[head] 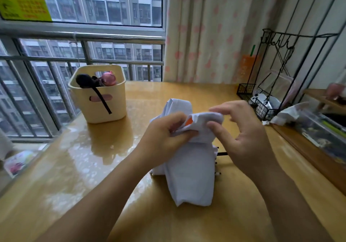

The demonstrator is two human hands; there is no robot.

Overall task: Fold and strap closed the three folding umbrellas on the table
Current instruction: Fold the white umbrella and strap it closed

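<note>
A pale lavender folding umbrella (189,174) lies collapsed on the wooden table (74,166), its fabric bunched and its dark rib tips poking out on the right side. My left hand (164,131) grips the gathered fabric near the top, beside a small orange patch (189,120). My right hand (241,137) pinches the fabric between thumb and forefinger just right of that patch, the other fingers loosely spread above. A black umbrella (85,80) and a pink umbrella (108,78) stand in a cream basket (104,107) at the back left.
A black wire rack (277,84) with small items stands at the back right by the curtain. A raised wooden ledge (307,144) with clutter runs along the right edge. A window with railing is to the left.
</note>
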